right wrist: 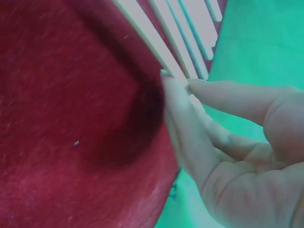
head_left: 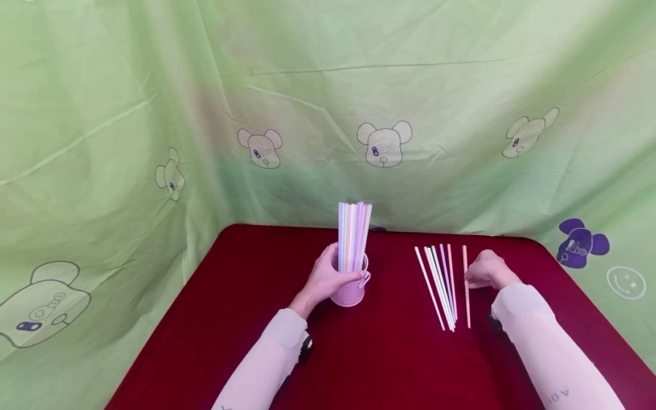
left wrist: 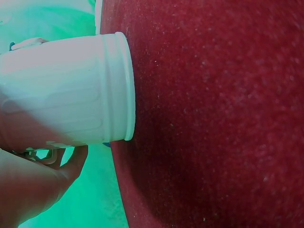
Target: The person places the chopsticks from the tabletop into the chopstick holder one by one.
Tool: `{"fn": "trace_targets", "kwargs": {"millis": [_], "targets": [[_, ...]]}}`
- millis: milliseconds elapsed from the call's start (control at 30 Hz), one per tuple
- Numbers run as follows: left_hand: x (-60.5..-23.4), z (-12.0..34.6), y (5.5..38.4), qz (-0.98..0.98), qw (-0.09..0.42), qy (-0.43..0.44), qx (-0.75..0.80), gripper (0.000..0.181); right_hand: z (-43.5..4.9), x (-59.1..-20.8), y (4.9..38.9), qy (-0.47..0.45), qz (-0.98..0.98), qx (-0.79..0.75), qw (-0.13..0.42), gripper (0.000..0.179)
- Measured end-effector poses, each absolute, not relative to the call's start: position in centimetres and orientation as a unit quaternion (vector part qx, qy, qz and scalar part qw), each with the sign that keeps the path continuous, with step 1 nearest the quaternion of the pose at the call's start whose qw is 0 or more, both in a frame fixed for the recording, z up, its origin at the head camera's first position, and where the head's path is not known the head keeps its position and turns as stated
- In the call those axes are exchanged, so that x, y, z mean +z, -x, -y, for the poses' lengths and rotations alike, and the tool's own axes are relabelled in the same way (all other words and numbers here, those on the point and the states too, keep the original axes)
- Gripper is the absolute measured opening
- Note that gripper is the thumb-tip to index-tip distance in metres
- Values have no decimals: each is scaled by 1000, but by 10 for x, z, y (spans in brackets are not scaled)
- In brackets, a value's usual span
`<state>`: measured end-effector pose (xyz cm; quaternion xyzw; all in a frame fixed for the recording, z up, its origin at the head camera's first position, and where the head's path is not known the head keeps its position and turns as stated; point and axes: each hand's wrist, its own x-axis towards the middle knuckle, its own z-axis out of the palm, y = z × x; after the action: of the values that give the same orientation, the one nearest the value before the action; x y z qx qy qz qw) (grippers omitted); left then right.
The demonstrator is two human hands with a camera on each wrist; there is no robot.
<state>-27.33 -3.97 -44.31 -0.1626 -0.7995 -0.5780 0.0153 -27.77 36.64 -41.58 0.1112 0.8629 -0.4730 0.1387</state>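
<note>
My left hand (head_left: 324, 280) grips a small pink bucket (head_left: 348, 297) that stands upright near the middle of the table, thumb across its front by the side handle. A bundle of pastel straws (head_left: 353, 236) rises out of it. In the left wrist view the bucket (left wrist: 71, 90) appears sideways, fingers below it. At the right, my right hand (head_left: 489, 270) pinches a pale orange straw (head_left: 468, 310) between thumb and fingertips. The right wrist view shows this straw (right wrist: 147, 38) passing between them. To its left lie several loose straws, among them a purple straw (head_left: 445, 267) and a white straw (head_left: 429, 287).
A dark red cloth covers the table (head_left: 389, 364). Green fabric (head_left: 318, 74) printed with bear heads hangs behind it and along both sides. The loose straws fan out side by side, right of the bucket.
</note>
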Motion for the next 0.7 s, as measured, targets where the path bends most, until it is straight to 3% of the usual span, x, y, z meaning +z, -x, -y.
{"fn": "trace_targets", "kwargs": {"millis": [333, 700], "targets": [[-445, 38, 274, 800, 22, 164, -576, 82, -329, -386, 281, -21, -861, -509, -5, 32], [-445, 38, 274, 800, 20, 162, -577, 82, -258, -341, 280, 74, -788, -590, -156, 30]]}}
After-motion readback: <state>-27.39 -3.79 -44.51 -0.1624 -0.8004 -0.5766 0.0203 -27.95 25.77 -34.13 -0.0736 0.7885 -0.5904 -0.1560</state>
